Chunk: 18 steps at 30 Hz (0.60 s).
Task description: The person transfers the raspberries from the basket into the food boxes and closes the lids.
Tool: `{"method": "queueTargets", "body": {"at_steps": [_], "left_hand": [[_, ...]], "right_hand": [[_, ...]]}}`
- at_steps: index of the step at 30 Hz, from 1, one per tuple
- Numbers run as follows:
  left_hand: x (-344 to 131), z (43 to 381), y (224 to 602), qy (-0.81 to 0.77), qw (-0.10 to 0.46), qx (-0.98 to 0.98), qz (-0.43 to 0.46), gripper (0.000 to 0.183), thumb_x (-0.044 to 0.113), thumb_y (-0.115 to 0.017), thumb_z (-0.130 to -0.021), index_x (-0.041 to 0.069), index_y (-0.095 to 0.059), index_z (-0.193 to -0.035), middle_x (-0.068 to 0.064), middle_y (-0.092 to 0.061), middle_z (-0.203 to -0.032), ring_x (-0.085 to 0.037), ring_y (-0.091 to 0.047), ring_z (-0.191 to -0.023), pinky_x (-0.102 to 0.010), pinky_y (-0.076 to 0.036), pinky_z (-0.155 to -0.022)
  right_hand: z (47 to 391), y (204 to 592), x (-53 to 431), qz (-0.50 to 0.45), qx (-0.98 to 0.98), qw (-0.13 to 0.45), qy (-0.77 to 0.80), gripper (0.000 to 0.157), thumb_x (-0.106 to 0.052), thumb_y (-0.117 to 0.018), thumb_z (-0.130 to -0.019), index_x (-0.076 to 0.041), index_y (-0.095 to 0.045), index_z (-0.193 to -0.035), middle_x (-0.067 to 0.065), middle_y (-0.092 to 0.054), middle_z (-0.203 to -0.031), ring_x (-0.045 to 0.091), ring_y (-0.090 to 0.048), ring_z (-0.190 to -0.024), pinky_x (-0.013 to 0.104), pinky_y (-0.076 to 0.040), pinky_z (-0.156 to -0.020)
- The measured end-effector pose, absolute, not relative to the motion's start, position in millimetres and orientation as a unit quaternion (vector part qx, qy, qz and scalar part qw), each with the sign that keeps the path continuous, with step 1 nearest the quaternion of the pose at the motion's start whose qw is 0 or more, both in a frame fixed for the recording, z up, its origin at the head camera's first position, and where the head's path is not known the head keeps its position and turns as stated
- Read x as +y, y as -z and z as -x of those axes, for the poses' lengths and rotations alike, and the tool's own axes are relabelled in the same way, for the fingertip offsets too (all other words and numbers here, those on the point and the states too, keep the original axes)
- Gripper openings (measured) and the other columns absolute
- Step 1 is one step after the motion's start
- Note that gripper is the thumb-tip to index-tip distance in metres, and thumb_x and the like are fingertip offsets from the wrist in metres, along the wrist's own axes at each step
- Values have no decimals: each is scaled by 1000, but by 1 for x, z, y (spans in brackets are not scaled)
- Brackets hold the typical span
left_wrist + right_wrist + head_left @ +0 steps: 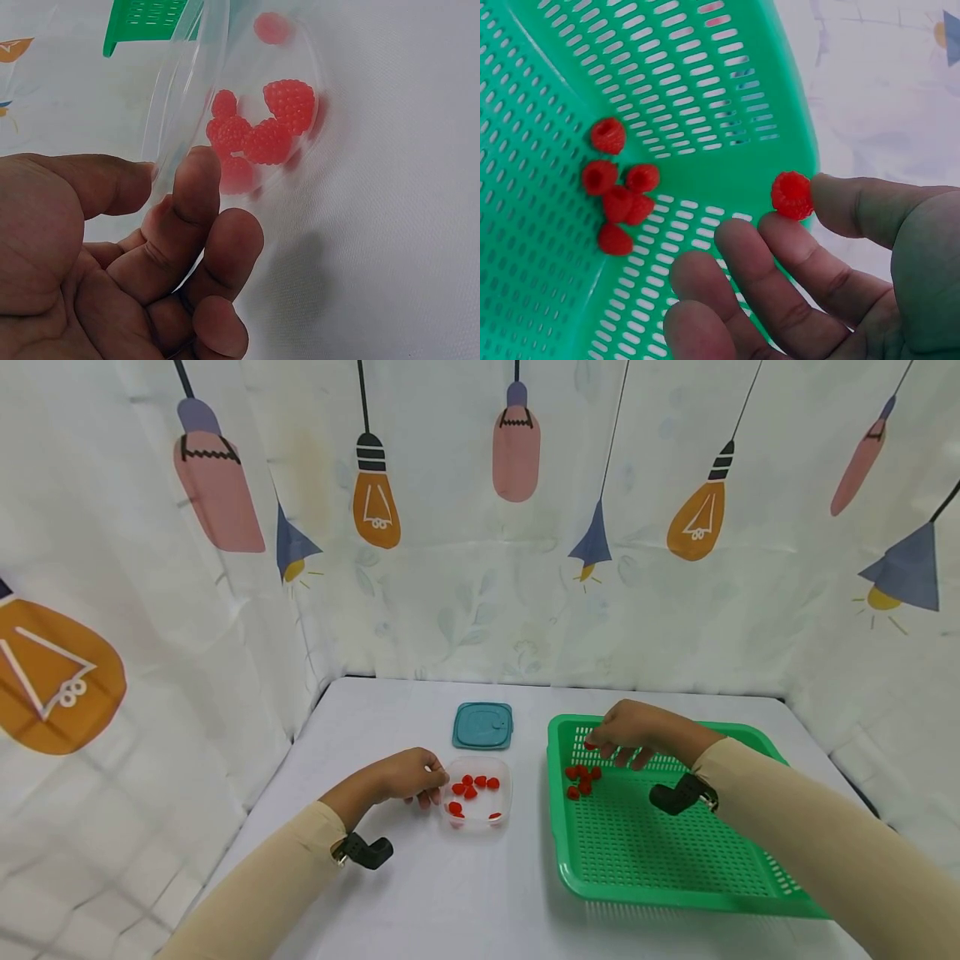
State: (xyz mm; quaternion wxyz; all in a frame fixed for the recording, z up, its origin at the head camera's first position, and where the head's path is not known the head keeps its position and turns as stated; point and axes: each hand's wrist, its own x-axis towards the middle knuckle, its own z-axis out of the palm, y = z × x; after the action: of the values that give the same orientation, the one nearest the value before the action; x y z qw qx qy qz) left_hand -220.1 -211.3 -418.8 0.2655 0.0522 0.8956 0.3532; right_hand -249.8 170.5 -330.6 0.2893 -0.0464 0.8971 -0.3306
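Note:
My right hand (637, 729) pinches one raspberry (791, 195) between thumb and fingertips, above the far left corner of a green perforated basket (667, 881). Below it, several red raspberries (616, 202) lie clustered on the basket floor. At the left side of a clear plastic container (480, 821), my left hand (411, 774) holds the rim between thumb and index finger, the other fingers curled outside the wall. Inside that container sit several more raspberries (268, 141), in a loose group toward the back with others by the front wall.
A teal lid (483, 726) lies flat behind the clear container. The white-covered table (390, 710) meets a curtain (480, 593) printed with lamps at its back and sides. The basket's raised rim stands to the right of the container, a gap between them.

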Motion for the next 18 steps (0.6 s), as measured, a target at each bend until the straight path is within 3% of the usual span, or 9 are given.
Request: {"method": "queueTargets", "body": {"at_steps": [10,18], "left_hand": [[-211,219,418,-352,265,897,-48,15,24,-63,-103,8,-65,-102,-8,-70,-82,-20,-64,-72,-31,-47,-63],[-210,219,418,-349,264,898,-46,15,23,-63,-103,8,-66,-102,-7,-70,-81,-21,-64,-72,-31,-47,-63]], "right_hand": [[247,312,156,62,895,284,338,23,-29,-67,-100,-8,-76,-103,14,-70,-105,30,-68,-89,41,-57,-71],[245,305,139,72,898,279,332,24,-30,-68,-98,-7,-73,-101,14,-71,-106,28,-69,-89,45,-58,-76]]}}
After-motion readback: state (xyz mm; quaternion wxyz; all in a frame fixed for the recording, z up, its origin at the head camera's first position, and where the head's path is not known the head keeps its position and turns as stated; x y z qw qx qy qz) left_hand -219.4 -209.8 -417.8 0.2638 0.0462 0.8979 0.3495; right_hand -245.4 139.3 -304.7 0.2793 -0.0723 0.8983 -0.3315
